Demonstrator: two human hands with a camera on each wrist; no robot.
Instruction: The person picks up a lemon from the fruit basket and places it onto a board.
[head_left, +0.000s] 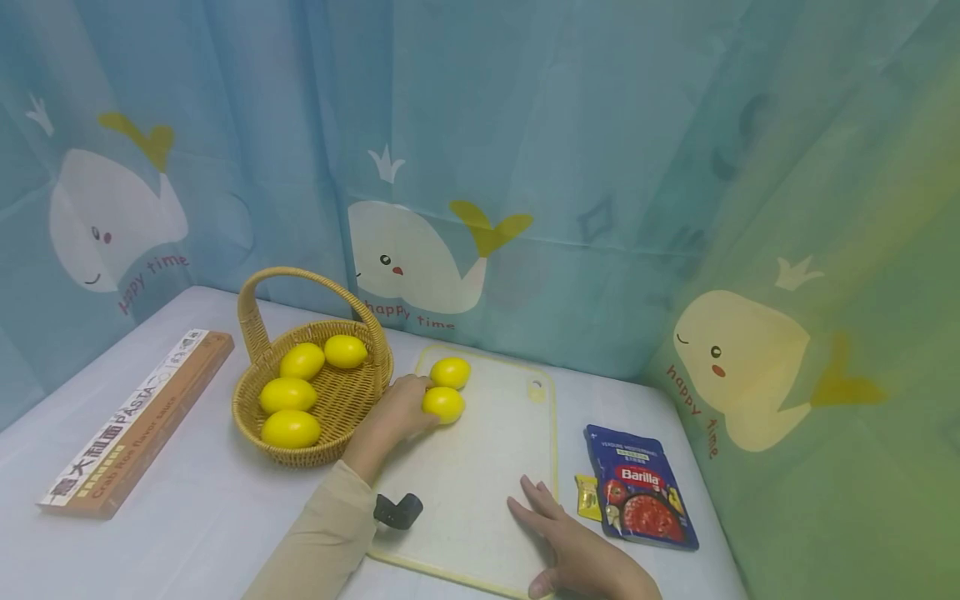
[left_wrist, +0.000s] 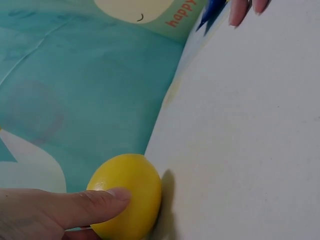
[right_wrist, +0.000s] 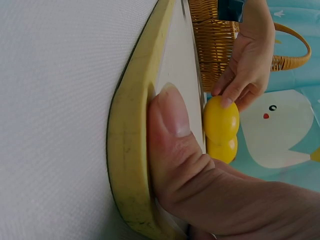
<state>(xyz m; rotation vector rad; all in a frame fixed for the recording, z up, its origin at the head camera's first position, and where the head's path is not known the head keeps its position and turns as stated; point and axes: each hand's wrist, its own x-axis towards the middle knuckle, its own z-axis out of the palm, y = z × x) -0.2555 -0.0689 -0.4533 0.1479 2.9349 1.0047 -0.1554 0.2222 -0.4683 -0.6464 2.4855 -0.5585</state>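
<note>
With thumb and fingers, my left hand [head_left: 405, 410] pinches a yellow lemon [head_left: 443, 405] low over the white cutting board [head_left: 480, 467]. Right behind it on the board sits a second lemon [head_left: 451, 372]. In the left wrist view, the thumb lies across the held lemon [left_wrist: 142, 200]; the other fingers are mostly hidden. My right hand [head_left: 577, 546] rests at the board's near right part, fingers spread. The right wrist view has its thumb [right_wrist: 172, 115] against the board's yellow rim [right_wrist: 127, 150].
Left of the board stands a wicker basket [head_left: 341, 421] with a tall handle and several lemons. Farther left lies a long pasta box [head_left: 138, 425]. A blue sauce pouch [head_left: 641, 487] and a small yellow packet [head_left: 588, 497] lie at the right. Curtains [head_left: 570, 167] hang behind the table.
</note>
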